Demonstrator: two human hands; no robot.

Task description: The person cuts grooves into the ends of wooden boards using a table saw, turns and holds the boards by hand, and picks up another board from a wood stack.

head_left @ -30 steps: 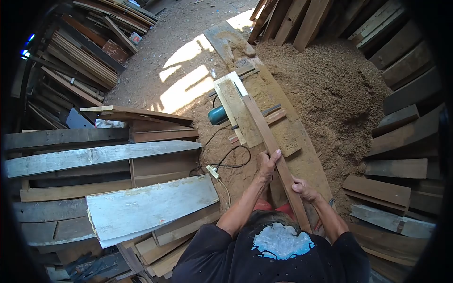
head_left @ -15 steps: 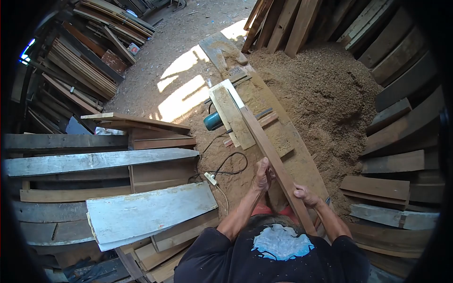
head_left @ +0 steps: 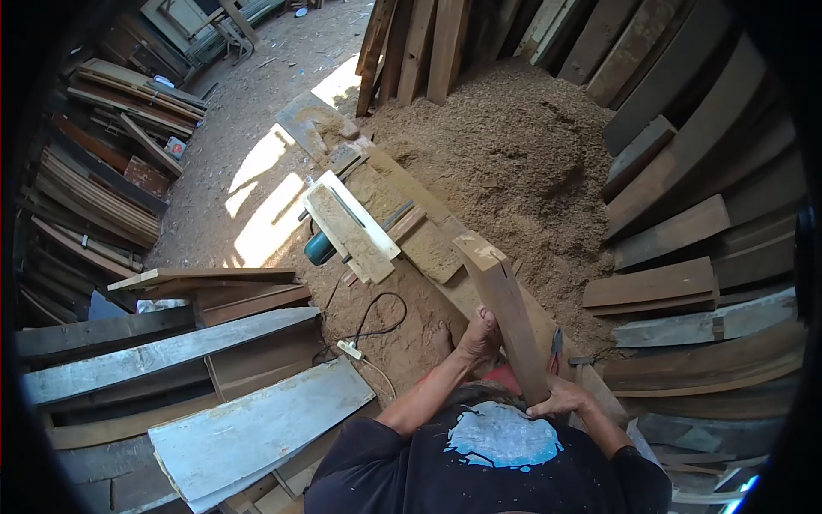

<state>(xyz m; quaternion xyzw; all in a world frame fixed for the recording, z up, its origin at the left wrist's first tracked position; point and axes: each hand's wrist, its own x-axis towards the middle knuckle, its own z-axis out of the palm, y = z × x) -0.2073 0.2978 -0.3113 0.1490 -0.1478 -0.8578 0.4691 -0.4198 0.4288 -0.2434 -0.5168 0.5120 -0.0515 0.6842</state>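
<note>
A long brown wooden plank [head_left: 507, 313] is tilted up in front of my chest, its far end raised toward the camera. My left hand [head_left: 481, 334] is closed on the plank's left side, around mid-length. My right hand [head_left: 561, 398] grips it close to the near end, by my shirt. Beyond the plank, a teal-bodied power tool [head_left: 318, 248] sits beside a pale guide board [head_left: 351, 224] on the sawdust-covered workbench [head_left: 445, 224]. The plank's far end is apart from that guide board.
A large sawdust heap [head_left: 497, 146] lies right of the bench. A black cable [head_left: 381, 313] and white socket block [head_left: 350, 349] lie on the ground at left. Pliers-like handles [head_left: 556, 349] rest near my right hand. Stacked boards [head_left: 257, 428] stand at left, more at right.
The plank has been drawn back toward me, off the guide board, and its far end lifted. My right hand has shifted to its near end. The camera view has turned right.
</note>
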